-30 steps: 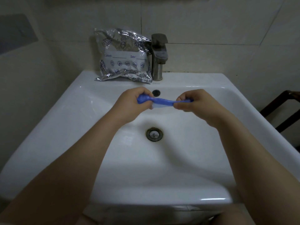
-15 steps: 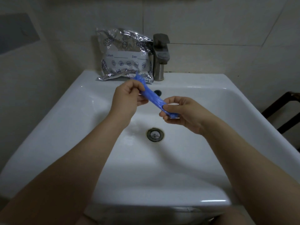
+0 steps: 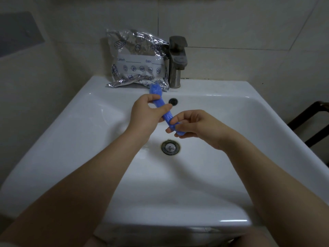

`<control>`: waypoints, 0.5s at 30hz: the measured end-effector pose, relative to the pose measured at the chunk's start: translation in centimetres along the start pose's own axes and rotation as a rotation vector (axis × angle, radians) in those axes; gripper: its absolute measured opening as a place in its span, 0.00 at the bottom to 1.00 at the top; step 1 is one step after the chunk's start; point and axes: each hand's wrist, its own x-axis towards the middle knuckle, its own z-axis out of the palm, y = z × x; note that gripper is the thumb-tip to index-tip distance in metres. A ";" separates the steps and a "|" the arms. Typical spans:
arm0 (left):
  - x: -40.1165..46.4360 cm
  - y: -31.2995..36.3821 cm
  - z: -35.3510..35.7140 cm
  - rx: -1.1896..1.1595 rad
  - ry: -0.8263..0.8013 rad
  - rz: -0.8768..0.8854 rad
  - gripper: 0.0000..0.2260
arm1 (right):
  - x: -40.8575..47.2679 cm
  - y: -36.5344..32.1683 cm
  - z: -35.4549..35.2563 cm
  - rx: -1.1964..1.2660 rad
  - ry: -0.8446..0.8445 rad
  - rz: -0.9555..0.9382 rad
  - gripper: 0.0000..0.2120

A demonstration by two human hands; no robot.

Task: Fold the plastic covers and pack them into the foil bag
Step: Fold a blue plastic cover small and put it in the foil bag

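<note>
A blue plastic cover [image 3: 162,106], bunched into a narrow strip, runs diagonally above the sink basin. My left hand [image 3: 146,113] pinches its upper part, with the far end sticking up past my fingers. My right hand [image 3: 194,126] grips the lower end, which is partly hidden in my fingers. The crinkled silver foil bag [image 3: 138,59], printed with "Content" and "Date" lines and small icons, leans against the wall on the sink's back ledge, just behind the cover's upper end.
The white sink [image 3: 71,139] fills most of the view, with a drain [image 3: 170,147] in the middle and an overflow hole [image 3: 173,101]. A metal faucet [image 3: 177,61] stands right of the bag. A dark wooden chair [image 3: 309,125] sits at the right edge.
The cover went from stretched level between both hands to slanted. My left hand rose towards the bag; my right hand dropped lower and nearer, gathering the lower end.
</note>
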 end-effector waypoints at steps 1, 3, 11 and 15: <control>0.0 0.0 0.0 -0.008 0.002 0.003 0.15 | 0.0 0.0 0.0 0.011 -0.006 -0.005 0.07; -0.1 0.0 0.0 0.005 0.006 0.019 0.15 | -0.2 0.0 -0.2 0.047 -0.037 -0.011 0.09; -0.6 0.5 0.1 -0.059 -0.006 0.043 0.14 | -0.7 -0.1 -0.6 0.032 -0.051 -0.060 0.09; -1.0 0.6 0.5 -0.077 -0.079 0.043 0.14 | -0.5 -0.1 -0.3 0.061 0.080 -0.032 0.11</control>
